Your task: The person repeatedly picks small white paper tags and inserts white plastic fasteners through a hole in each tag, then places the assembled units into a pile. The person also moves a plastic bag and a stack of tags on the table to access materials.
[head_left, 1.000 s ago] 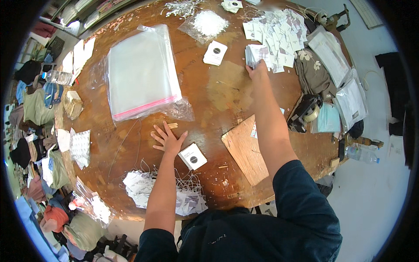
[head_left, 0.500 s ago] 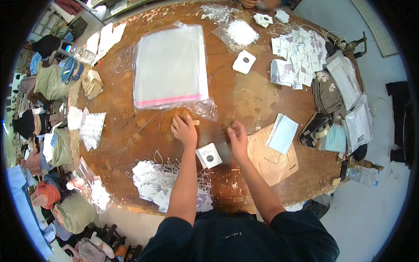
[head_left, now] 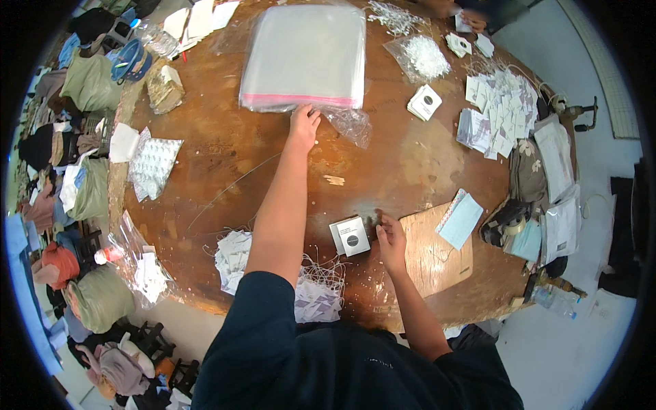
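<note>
My left arm is stretched far over the table. My left hand [head_left: 305, 128] is at the near edge of a stack of clear plastic bags [head_left: 304, 58] with a pink strip, its fingertips touching that edge and slightly apart. My right hand [head_left: 392, 246] hovers lower down, loosely bent, thumb and forefinger apart, with nothing visible in it. Just left of it lies a small stack of white square cards [head_left: 350, 236] with a black dot. Under my left arm is a pile of white tags with strings [head_left: 318, 294], partly hidden by the arm.
A wooden board [head_left: 437, 260] bears a light blue card [head_left: 459, 220]. Loose tags [head_left: 502, 109] and another card stack [head_left: 424, 102] lie at the right. Across the table, another person's hands [head_left: 471, 20] hold a white piece. A bubble-wrap sheet [head_left: 155, 164] lies left.
My left hand has reached forward from mid-table to the bag stack's edge. My right hand has drawn back beside the white card stack. The view has shifted; the other person's hands show more.
</note>
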A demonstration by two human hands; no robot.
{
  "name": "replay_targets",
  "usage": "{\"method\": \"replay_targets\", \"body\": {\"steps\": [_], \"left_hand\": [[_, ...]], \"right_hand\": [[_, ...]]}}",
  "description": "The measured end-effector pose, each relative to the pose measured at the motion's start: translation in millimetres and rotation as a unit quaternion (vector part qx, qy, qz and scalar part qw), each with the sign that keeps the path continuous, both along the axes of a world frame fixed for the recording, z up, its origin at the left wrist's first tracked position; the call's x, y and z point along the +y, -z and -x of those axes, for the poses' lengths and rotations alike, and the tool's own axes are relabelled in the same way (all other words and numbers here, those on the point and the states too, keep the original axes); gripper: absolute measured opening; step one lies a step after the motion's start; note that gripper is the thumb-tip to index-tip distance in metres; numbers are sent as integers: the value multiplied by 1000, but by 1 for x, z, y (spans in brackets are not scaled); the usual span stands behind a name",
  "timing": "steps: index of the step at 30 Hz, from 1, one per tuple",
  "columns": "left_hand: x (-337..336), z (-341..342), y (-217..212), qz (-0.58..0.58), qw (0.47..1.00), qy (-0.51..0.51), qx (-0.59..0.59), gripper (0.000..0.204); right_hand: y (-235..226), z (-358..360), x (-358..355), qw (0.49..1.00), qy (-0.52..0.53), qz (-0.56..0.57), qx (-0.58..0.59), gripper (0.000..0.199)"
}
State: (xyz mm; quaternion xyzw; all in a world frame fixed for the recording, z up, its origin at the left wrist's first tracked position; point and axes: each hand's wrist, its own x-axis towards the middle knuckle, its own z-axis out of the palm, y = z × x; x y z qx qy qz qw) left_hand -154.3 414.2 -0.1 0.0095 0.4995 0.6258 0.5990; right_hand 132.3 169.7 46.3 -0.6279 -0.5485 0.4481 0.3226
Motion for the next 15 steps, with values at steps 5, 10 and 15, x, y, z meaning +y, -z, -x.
{"method": "replay_targets", "body": {"steps": [5,10,15], "left_hand": [[-87,82,4,-53,734,101,669,39],[-280,173,-17,186,502,236,811,46],[-353,224,-11,234,539,283,758,26]], "right_hand": [[-9,2,-21,999,-27,-19,-17,26],[-28,-11,-60,998,-51,14,-39,26],[-43,-2,-97,990,-92,-24,-103,24]]}}
